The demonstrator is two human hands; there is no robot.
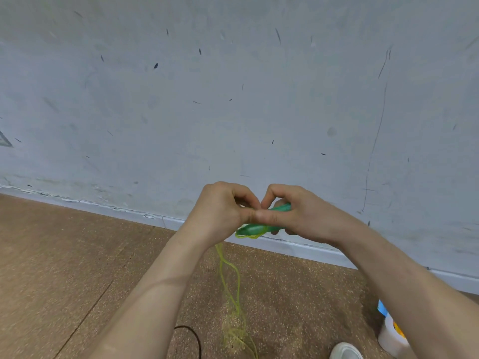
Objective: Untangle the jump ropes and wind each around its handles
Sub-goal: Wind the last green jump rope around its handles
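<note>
- Head view: looking down at a brown floor (77, 268) where it meets a scuffed pale wall (181, 99).
- Seeing both hands up together in front of the baseboard (298, 248), thumbs touching.
- Spotting the left grip (220, 209) curled in tight, pinching the yellow-green rope (234, 334) right by the green handles (255, 228).
- Finding the right grip (298, 213) clamped round those same handles, fingers hooked over the top and thumb pressed along the front.
- Looks like two handles held side by side, tilted up to the right. Can't say for sure with fingers in the way.
- Noticing a few turns of rope looped round the lower left end of the handles.
- Following the rest of the rope down from under the left wrist to a loose heap on the floor, bottom centre.
- Also catching a black cord (193, 335) just left of that heap, a white shoe (346, 351) at the bottom edge, and a white bottle (390, 338) with a blue and orange label, partly behind the right forearm.
</note>
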